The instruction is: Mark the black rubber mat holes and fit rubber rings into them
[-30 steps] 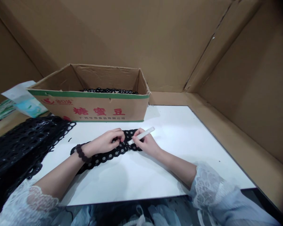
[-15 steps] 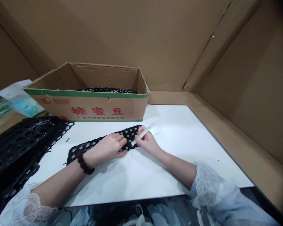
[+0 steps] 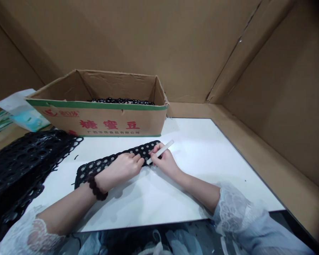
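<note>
A black strip with rows of pale round spots lies slantwise on the white board. Over its lower edge rests my left hand, fingers curled and pressed on the strip. Between the thumb and fingers of my right hand is a slim white stick-like tool, slanting down to the left. Its lower tip touches or nearly touches the strip's lower right edge, just right of my left fingertips.
Behind the strip stands an open cardboard box with black perforated pieces inside. Black perforated sheets are heaped at the left, near a white-and-green packet. Cardboard walls enclose the white board.
The tool and my right hand have shifted slightly down and left. My left hand's fingers have drawn in, and its thumb no longer sticks out below the strip.
</note>
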The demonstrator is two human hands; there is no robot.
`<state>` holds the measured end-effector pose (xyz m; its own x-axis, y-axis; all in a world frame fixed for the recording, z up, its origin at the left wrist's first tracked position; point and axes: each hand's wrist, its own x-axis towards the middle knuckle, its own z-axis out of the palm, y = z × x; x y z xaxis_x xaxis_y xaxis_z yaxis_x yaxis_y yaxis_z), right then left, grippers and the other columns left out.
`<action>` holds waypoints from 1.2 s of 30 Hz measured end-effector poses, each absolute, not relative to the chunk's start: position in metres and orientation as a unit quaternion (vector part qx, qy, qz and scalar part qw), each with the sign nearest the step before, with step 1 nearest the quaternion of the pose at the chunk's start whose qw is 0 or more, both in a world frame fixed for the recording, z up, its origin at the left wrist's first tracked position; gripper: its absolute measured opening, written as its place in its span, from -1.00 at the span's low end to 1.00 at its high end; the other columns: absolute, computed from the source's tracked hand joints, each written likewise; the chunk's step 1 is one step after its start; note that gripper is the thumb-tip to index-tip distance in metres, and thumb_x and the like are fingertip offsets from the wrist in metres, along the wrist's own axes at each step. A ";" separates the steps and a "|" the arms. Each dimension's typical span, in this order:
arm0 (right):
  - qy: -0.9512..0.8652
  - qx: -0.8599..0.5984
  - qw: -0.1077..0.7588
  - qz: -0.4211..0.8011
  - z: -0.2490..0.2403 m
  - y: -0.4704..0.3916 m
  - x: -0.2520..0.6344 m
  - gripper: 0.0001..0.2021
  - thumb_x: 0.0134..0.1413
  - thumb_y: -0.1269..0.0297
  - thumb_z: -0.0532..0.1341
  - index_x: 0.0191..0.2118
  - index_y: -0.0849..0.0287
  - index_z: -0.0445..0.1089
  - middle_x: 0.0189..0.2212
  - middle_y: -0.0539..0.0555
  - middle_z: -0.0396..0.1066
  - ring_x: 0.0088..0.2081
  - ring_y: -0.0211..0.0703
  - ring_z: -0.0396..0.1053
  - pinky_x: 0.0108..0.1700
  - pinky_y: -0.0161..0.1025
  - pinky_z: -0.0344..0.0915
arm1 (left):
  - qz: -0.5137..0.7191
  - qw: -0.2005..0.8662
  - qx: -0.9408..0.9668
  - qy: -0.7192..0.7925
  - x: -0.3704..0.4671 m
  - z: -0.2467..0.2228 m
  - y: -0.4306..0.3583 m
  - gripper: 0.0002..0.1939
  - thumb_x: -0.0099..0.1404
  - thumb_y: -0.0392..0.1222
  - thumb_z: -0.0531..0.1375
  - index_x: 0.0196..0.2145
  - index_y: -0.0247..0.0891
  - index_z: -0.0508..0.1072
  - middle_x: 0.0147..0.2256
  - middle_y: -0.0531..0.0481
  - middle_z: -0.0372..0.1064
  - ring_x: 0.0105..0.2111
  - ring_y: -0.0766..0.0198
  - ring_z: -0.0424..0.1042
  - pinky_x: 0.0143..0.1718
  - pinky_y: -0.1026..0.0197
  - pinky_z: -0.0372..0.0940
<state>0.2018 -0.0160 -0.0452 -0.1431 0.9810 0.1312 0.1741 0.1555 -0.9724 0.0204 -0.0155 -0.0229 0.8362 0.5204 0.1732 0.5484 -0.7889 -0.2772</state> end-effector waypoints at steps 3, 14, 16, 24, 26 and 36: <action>-0.572 -0.472 0.458 0.491 -0.046 -0.014 0.201 -0.86 -0.08 0.35 0.10 -0.41 0.12 0.05 -0.54 -0.13 0.23 -0.64 -0.39 0.22 -0.51 -0.37 0.18 | -0.057 0.167 -0.939 -0.295 0.023 -0.024 -0.019 -0.89 0.19 -0.36 0.05 -0.49 -0.28 0.25 -0.53 0.00 0.29 -0.53 0.22 0.31 -0.50 0.20 0.16; -0.615 -0.520 0.424 0.414 -0.043 -0.012 0.196 -0.89 -0.19 0.38 0.06 -0.48 0.12 0.05 -0.60 -0.13 0.18 -0.59 -0.33 0.20 -0.49 -0.36 0.13 | -0.129 0.198 -0.929 -0.284 0.026 -0.032 -0.020 -0.81 0.19 -0.36 0.01 -0.57 -0.28 0.23 -0.60 0.04 0.25 -0.58 0.29 0.28 -0.48 0.20 0.13; -0.650 -0.521 0.409 0.374 -0.041 -0.012 0.194 -0.89 -0.22 0.39 0.06 -0.51 0.13 0.04 -0.59 -0.12 0.17 -0.54 -0.31 0.20 -0.45 -0.34 0.13 | -0.147 0.207 -0.922 -0.292 0.029 -0.033 -0.020 -0.81 0.17 -0.37 0.01 -0.59 -0.27 0.22 -0.62 0.04 0.24 -0.59 0.28 0.26 -0.48 0.20 0.12; -0.681 -0.514 0.387 0.349 -0.038 -0.015 0.195 -0.87 -0.19 0.41 0.05 -0.52 0.12 0.01 -0.63 -0.12 0.12 -0.57 -0.30 0.14 -0.46 -0.33 0.09 | -0.167 0.212 -0.877 -0.398 0.037 -0.034 -0.026 -0.91 0.14 -0.34 0.01 -0.44 -0.29 0.30 -0.63 0.04 0.26 -0.60 0.25 0.29 -0.53 0.21 0.10; -0.672 -0.515 0.393 0.360 -0.038 -0.015 0.195 -0.87 -0.18 0.41 0.05 -0.52 0.11 0.01 -0.65 -0.13 0.09 -0.59 -0.30 0.12 -0.49 -0.34 0.07 | -0.154 0.212 -0.886 -0.383 0.036 -0.034 -0.026 -0.86 0.16 -0.36 0.00 -0.33 -0.30 0.32 -0.61 0.04 0.27 -0.61 0.26 0.29 -0.53 0.21 0.10; -0.659 -0.495 0.411 0.390 -0.044 -0.014 0.198 -0.88 -0.10 0.34 0.09 -0.50 0.12 0.06 -0.62 -0.12 0.14 -0.55 -0.28 0.20 -0.47 -0.33 0.14 | -0.053 0.091 -0.933 -0.345 0.022 -0.012 -0.021 -0.84 0.22 -0.17 0.07 -0.47 -0.27 0.30 -0.51 0.00 0.31 -0.49 0.24 0.33 -0.48 0.24 0.15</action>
<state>0.1977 -0.0144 -0.0443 -0.1713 0.9729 0.1554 0.3317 0.2055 -0.9207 0.0218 -0.0205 -0.0123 0.7567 0.6335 0.1611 0.6527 -0.7459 -0.1326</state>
